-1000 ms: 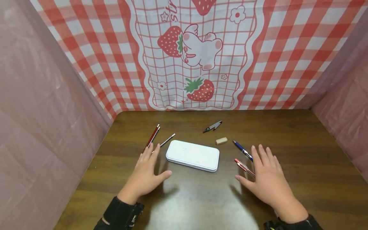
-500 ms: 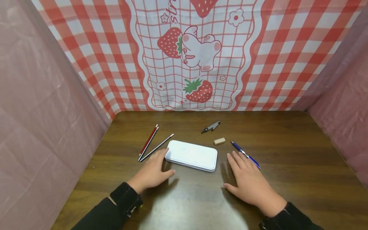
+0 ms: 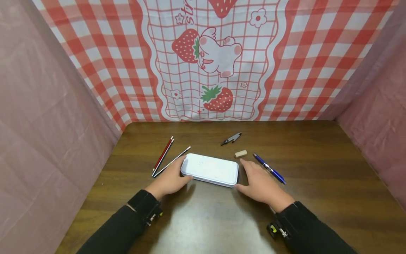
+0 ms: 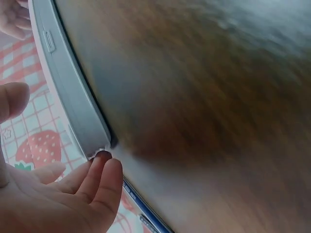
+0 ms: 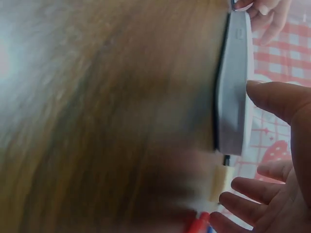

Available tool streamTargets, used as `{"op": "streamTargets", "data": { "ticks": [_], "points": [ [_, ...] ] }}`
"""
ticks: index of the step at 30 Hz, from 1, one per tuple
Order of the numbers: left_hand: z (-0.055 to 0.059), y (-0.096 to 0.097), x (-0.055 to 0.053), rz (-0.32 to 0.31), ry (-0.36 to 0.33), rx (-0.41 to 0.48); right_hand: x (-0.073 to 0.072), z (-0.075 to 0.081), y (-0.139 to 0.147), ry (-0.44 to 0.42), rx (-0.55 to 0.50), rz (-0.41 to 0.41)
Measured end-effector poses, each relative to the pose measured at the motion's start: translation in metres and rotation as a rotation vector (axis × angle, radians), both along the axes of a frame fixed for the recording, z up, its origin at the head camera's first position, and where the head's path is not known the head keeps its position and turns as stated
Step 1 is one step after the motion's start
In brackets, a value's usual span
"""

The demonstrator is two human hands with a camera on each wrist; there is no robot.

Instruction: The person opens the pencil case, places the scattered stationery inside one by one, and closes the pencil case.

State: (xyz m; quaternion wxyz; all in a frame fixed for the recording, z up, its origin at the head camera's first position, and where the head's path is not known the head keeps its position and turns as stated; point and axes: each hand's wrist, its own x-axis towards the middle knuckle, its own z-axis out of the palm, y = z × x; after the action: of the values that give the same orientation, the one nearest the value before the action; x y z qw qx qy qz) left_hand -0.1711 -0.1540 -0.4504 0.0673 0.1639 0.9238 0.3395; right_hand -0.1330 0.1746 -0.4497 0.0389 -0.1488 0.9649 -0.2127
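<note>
A closed white pencil case (image 3: 210, 170) lies flat on the wooden table between both hands. My left hand (image 3: 169, 178) is at its left end; in the left wrist view, the extended fingertips (image 4: 102, 158) touch that end while the thumb stands apart. Around the right end my right hand (image 3: 261, 183) spreads its thumb and fingers. From the right wrist, the thumb (image 5: 267, 97) appears near the case's side, and the other fingers are apart from its end. A beige eraser (image 3: 241, 153) lies just beyond the right fingertips.
Left of the case lie a red pencil (image 3: 162, 154), a dark pencil beside it and a third pencil (image 3: 177, 157). A grey compass (image 3: 231, 139) lies behind, a blue pen (image 3: 269, 168) to the right. A red pen (image 5: 198, 223) shows partly. A checked cloth (image 3: 295, 70) hangs behind.
Both hands have moved inward to the ends of the pencil case, the right one furthest, leftward. The red pen is now hidden in the head view. The case stays in place.
</note>
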Motion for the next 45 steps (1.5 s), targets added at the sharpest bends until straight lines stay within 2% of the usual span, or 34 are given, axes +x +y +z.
{"op": "streamTargets", "data": {
  "ticks": [7,12,16,21,32,36,39,42,45],
  "points": [
    [-0.001,0.005,-0.008,0.06,-0.088,0.056,-0.011,-0.011,-0.012,-0.03,0.008,0.011],
    [0.0,0.006,-0.008,0.087,-0.126,0.046,-0.014,-0.015,-0.022,-0.019,0.015,0.026],
    [0.002,0.006,-0.006,0.096,-0.123,0.043,-0.016,-0.016,-0.026,0.009,0.0,0.03],
    [0.007,0.007,-0.002,0.115,-0.108,0.07,-0.016,-0.013,-0.024,-0.001,-0.064,0.024],
    [0.019,0.016,0.009,0.23,-0.046,0.107,-0.014,-0.003,-0.014,0.005,-0.314,0.007],
    [0.016,0.017,0.014,0.234,-0.058,0.193,-0.011,0.0,-0.01,0.016,-0.393,0.005],
    [0.008,0.016,0.019,0.222,-0.095,0.287,-0.008,0.0,-0.007,-0.002,-0.426,-0.002],
    [-0.004,0.014,0.024,0.226,-0.146,0.441,-0.004,0.002,-0.005,-0.008,-0.431,-0.005],
    [-0.013,0.012,0.028,0.217,-0.19,0.651,0.0,0.006,-0.004,-0.006,-0.427,0.009]
  ]
}}
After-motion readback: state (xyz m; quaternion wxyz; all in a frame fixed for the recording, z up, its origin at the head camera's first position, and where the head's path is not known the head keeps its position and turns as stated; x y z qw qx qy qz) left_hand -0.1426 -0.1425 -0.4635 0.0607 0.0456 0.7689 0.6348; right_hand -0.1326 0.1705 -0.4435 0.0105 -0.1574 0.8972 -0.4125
